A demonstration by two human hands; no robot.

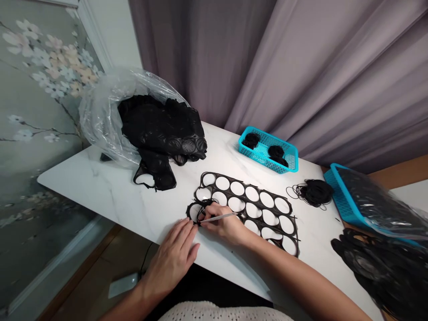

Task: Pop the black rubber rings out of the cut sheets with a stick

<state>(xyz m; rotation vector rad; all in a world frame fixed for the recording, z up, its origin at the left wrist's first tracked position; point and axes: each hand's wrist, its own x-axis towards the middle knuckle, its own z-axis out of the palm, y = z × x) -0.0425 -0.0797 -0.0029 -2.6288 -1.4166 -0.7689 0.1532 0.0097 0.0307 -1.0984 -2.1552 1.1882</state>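
Note:
A black sheet (267, 195) with rows of round cut-out holes lies on the white table. My right hand (222, 221) is closed on a thin pale tool (220, 217), its tip at the sheet's near-left corner. Some thin black cords (204, 206) bunch up beside those fingers, over a hole. My left hand (179, 247) lies flat with fingers stretched out, its fingertips at the sheet's edge, just left of the tool tip.
A clear plastic bag (103, 116) spills black material (160, 125) at the back left. Turquoise basket (290, 167) holds black coils. A coil of black cord (314, 192), another turquoise basket (341, 207) and a black pile (384, 272) are at right. The table edge (110, 216) runs near my hands.

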